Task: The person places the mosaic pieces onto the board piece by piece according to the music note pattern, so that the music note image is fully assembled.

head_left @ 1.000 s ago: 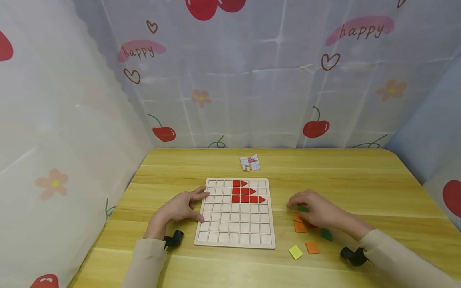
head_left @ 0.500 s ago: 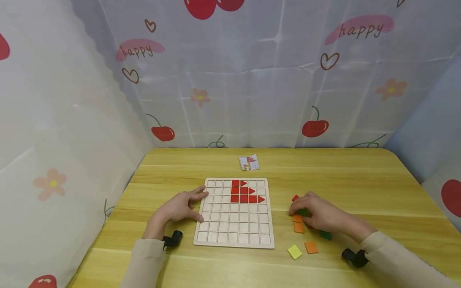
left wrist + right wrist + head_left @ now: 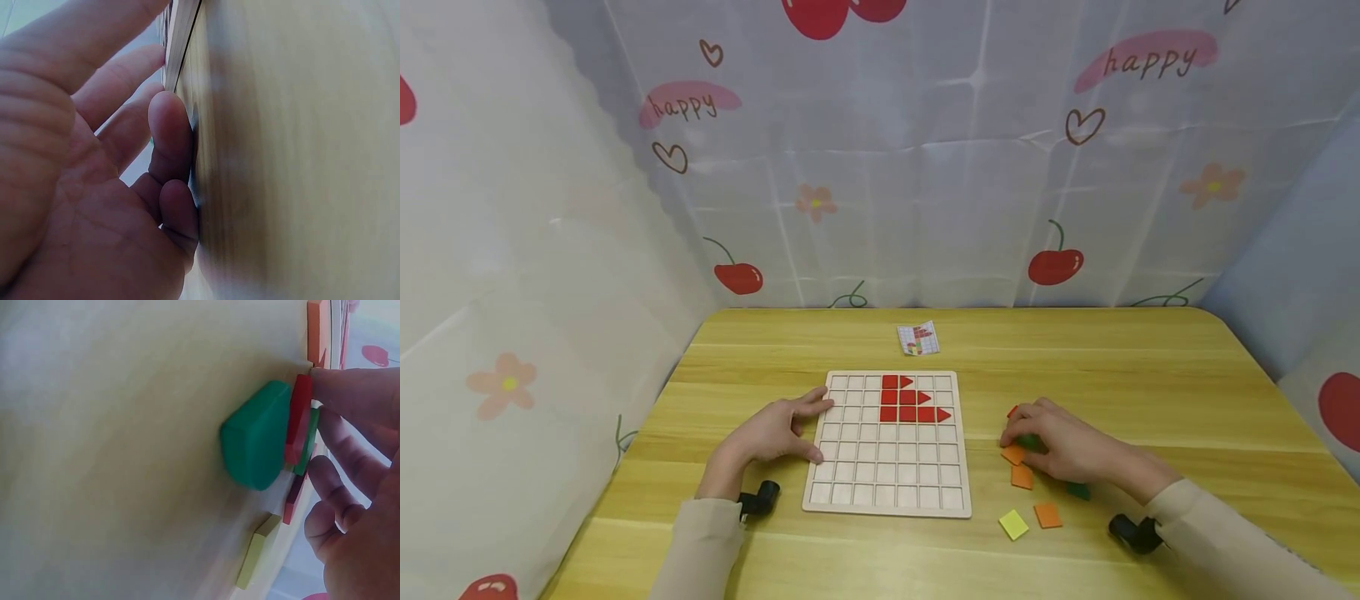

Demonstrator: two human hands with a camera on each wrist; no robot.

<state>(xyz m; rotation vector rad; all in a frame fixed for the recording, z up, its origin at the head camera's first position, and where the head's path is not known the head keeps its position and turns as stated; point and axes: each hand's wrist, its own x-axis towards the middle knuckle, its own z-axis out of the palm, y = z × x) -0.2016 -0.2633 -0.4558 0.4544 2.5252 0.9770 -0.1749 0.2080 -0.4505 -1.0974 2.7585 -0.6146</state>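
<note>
My left hand (image 3: 775, 429) rests at the left edge of a pale wooden grid board (image 3: 887, 467), thumb and fingers spread along its rim. In the left wrist view fingertips (image 3: 169, 119) are right at the board's side. Red square and pointed tiles (image 3: 907, 397) fill part of the board's upper rows. To the board's right, my right hand (image 3: 1063, 442) bends loosely over a small pile of tiles, partly hiding it. Its fingertips (image 3: 322, 419) are right at a red tile (image 3: 299, 419) and a thin green tile (image 3: 306, 444). A larger green tile (image 3: 257, 437) lies nearby.
Two orange tiles (image 3: 1022, 477) lie by the right thumb, with another orange tile (image 3: 1048, 516) and a yellow tile (image 3: 1013, 525) nearer me. Behind the board lies a small printed pattern card (image 3: 918, 338). A patterned curtain (image 3: 925, 208) hangs behind the table (image 3: 1075, 350).
My right hand has lowered slightly over the pile, and the orange tile by its fingertips has turned and slid a little left. A red tile corner now shows beyond the fingers. The left hand stays put.
</note>
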